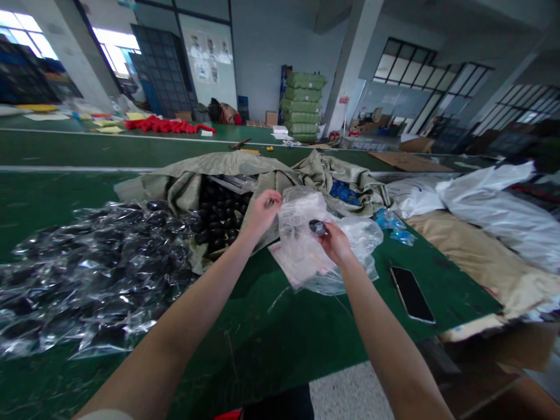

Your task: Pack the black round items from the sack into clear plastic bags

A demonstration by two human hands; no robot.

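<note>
Left hand: fingertips pinched together, perhaps on something small; the view is poor.
Right hand: pinching a dark round piece against a clear plastic bag.
Woven sack: folded open on the green worktop, keeping loose black pieces within our reach.
Nearby: heaped bagged black pieces left, smartphone right.

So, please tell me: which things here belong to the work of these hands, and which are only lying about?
Part of the work: left hand; right hand, holding a small black round piece; clear plastic bag; black pieces in an olive woven sack; bagged black pieces.

Lying about: smartphone; bagged blue pieces; white plastic sacks.
</note>
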